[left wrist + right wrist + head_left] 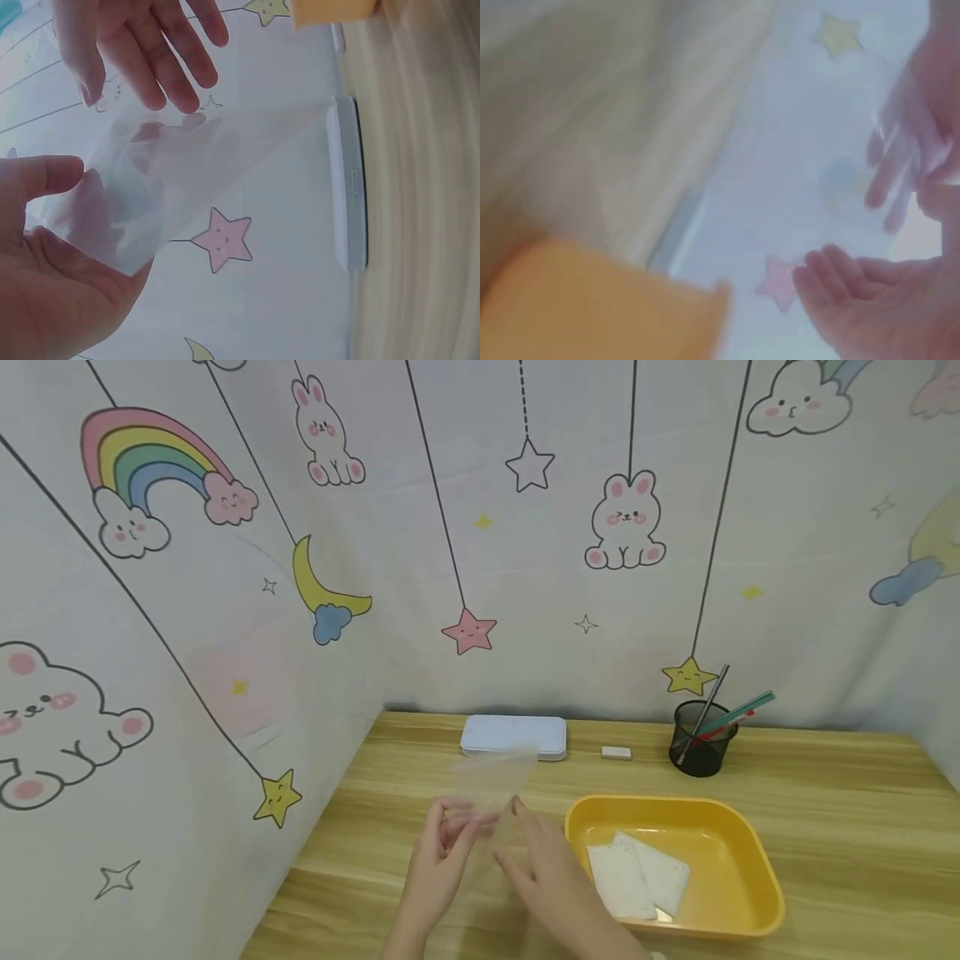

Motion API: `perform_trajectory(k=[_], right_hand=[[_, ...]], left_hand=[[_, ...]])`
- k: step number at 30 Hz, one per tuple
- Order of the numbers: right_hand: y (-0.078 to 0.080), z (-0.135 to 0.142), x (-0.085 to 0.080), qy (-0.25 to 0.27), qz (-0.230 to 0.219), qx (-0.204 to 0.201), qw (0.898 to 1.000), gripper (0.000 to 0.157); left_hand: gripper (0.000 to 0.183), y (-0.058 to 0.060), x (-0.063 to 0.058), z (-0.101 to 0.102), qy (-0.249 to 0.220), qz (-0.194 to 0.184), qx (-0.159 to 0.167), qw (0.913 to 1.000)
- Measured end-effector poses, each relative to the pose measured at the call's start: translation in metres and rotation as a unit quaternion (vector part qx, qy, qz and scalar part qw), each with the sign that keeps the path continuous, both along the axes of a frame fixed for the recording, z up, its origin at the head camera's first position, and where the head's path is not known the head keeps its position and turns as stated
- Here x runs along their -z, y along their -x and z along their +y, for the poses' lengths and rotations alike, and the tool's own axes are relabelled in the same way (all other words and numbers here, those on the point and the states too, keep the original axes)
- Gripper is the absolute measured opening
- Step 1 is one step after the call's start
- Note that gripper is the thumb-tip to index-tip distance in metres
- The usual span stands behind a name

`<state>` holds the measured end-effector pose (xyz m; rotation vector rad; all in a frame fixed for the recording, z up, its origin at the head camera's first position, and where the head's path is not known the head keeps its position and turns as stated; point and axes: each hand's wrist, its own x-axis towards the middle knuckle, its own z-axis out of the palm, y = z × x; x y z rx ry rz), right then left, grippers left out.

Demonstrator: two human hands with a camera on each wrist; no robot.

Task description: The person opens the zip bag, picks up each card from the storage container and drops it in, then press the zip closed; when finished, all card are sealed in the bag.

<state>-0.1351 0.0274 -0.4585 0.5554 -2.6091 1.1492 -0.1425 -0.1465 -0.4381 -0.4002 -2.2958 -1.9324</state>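
A clear, thin plastic bag point(498, 772) stands up between the two hands above the table. My left hand point(441, 864) pinches its lower part, thumb in front and fingers behind. In the left wrist view the bag point(187, 161) flares away from that hand point(67, 300), and fingers show blurred through the film. My right hand point(551, 872) is beside the bag with its fingers extended. Its fingertips lie close to the film in the left wrist view; whether they touch it I cannot tell. The right wrist view is blurred but shows this hand point(885, 300) with fingers stretched out.
Right of the hands sits a yellow tray point(731, 893) with white flat squares point(626, 877) inside. Behind the bag lies a white case point(517, 732), with a small white block point(616, 752) to its right. A black mesh cup point(697, 756) holds several pens near the patterned curtain point(555, 668).
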Motion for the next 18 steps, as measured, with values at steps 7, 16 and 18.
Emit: perform_trajectory(k=[7, 16, 18], right_hand=[[0.002, 0.031, -0.027, 0.16, -0.022, 0.052, 0.985, 0.054], [-0.001, 0.059, -0.038, 0.259, 0.024, 0.078, 0.963, 0.009], [-0.003, 0.067, -0.04, 0.259, 0.022, 0.082, 0.962, 0.008]], left_hand=[[0.023, -0.009, -0.021, 0.018, -0.074, 0.073, 0.065, 0.9925], [0.012, -0.014, -0.026, 0.042, -0.043, 0.088, -0.044, 0.9942], [0.011, -0.014, -0.025, 0.046, -0.029, 0.1, -0.05, 0.9934]])
